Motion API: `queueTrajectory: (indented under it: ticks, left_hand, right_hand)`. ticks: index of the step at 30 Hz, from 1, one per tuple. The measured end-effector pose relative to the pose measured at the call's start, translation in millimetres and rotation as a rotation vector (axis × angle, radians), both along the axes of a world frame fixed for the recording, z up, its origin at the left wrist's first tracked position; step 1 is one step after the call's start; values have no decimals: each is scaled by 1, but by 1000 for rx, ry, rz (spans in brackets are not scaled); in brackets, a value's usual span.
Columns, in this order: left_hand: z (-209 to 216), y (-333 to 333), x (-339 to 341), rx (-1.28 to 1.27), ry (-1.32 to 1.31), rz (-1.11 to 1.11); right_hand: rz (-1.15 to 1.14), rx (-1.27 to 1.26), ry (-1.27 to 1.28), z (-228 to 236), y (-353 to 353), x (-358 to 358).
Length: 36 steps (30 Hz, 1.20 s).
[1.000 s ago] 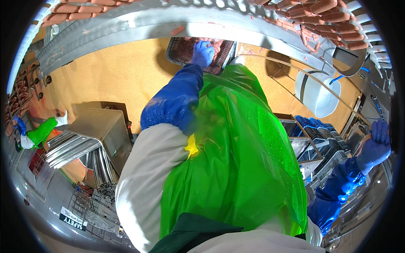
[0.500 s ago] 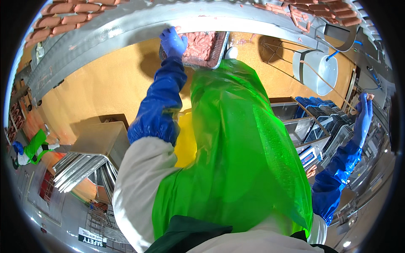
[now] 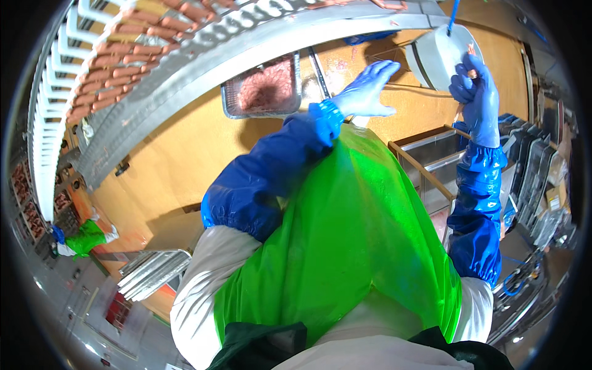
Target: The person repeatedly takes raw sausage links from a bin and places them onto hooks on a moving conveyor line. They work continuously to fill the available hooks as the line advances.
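Observation:
My left hand (image 3: pixel 368 89), in a blue glove, is stretched out in front of my green apron with its fingers apart and nothing in it. My right hand (image 3: pixel 479 102) is raised at the right, its gloved fingers curled round a pinkish piece of sausage (image 3: pixel 472 50) whose ends show. Behind that hand stands a whitish bucket (image 3: pixel 425 58), partly hidden by it. To the left of my left hand, a crate (image 3: pixel 229 102) holds pink meat (image 3: pixel 266 86) and stands below the metal rail.
A metal rail (image 3: pixel 246 68) curves across the far side. Beyond it, linked sausages (image 3: pixel 132 58) hang from white hooks (image 3: pixel 46 148). A metal-framed cart (image 3: pixel 425 151) is at the right, near stacked dark trays (image 3: pixel 527 166). Another person (image 3: pixel 86 239) in green is far left.
My left hand has left the crate's edge and moved right, opening. My right hand has come inward and up to the bucket with the pinkish piece. The view has turned.

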<state>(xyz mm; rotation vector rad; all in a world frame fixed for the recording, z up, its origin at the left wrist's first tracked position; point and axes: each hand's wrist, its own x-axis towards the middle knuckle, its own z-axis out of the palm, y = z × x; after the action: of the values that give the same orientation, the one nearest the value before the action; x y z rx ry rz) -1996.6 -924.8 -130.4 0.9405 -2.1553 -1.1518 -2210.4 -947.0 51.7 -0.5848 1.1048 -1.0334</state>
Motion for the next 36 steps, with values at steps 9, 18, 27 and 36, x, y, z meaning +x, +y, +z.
queueTrajectory:
  ticks: [9, 18, 27, 36]
  left_hand:
    - [-5, 23, -129, 294, 317, -50]
    - [64, -66, -171, 517, 704, 176]
    - [-34, -64, 5, 680, 370, 356]
    - [-129, 28, 151, 833, -82, 640]
  right_hand:
    - [-388, -5, 605, -76, 81, -174]
    - [210, -138, 200, -128, 50, -94]
    - [-273, 2, 115, -122, -41, -146]
    - [-337, 133, 241, -132, -66, -133]
